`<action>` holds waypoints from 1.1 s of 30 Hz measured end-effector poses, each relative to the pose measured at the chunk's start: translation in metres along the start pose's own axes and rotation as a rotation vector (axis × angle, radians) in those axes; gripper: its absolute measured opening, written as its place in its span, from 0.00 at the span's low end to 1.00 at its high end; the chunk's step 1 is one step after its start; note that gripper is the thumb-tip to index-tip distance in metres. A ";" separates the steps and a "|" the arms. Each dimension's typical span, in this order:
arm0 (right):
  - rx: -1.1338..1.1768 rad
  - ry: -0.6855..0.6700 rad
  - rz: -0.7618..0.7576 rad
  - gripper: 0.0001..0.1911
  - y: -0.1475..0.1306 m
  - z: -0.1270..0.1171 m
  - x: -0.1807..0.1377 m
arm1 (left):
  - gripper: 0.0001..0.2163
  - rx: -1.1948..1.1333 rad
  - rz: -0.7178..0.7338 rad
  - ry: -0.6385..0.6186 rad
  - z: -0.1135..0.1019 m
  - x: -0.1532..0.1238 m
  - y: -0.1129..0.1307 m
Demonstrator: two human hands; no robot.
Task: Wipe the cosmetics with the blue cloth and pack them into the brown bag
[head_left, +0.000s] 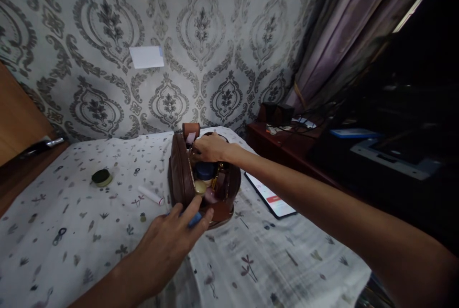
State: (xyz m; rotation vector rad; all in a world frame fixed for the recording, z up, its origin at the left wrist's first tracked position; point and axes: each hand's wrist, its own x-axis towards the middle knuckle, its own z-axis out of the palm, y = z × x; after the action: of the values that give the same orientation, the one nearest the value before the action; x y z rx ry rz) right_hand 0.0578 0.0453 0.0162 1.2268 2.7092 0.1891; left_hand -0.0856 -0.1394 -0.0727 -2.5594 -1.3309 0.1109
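Observation:
A brown zip bag (181, 174) stands unzipped on the patterned sheet. My right hand (208, 148) reaches into its far end with fingers curled downward. The fingertips and whatever they grip are hidden. Inside the bag lie a dark blue round item (205, 170), a pale yellow-green round lid (200, 188), a pink item (211, 195) and something gold-coloured (217, 176). At the bag's near end, my left hand (172, 231) rests with its fingers apart. Behind those fingers shows a blue thing (195, 219), mostly covered, its kind unclear.
A green jar with a dark lid (102, 178) and a white tube-shaped item (150, 195) lie left of the bag. A phone with a lit screen (274, 198) lies to the right. Beyond it stands a dark red table (287, 140) with cables and small items.

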 end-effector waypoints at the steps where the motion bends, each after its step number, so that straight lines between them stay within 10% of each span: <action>1: 0.001 0.009 -0.002 0.16 0.000 0.001 0.000 | 0.45 0.000 0.000 0.003 0.000 0.000 0.000; 11: -0.013 0.066 -0.009 0.15 -0.002 -0.001 -0.008 | 0.44 -0.087 -0.024 0.049 0.001 -0.003 -0.001; 19: 0.008 0.258 0.040 0.14 -0.017 -0.005 -0.029 | 0.18 -0.257 -0.070 0.668 -0.002 -0.013 -0.047; 26: 0.304 0.653 -0.247 0.13 -0.071 0.010 -0.066 | 0.20 -0.140 -0.727 0.267 0.028 -0.036 -0.152; 33: 0.529 0.530 -0.632 0.09 -0.153 0.062 -0.061 | 0.21 -0.171 -1.022 0.011 0.070 -0.057 -0.211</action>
State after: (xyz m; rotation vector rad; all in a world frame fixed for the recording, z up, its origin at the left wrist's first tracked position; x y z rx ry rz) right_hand -0.0025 -0.0979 -0.0663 0.3435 3.6023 -0.3539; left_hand -0.2990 -0.0564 -0.0886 -1.6697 -2.5106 -0.2154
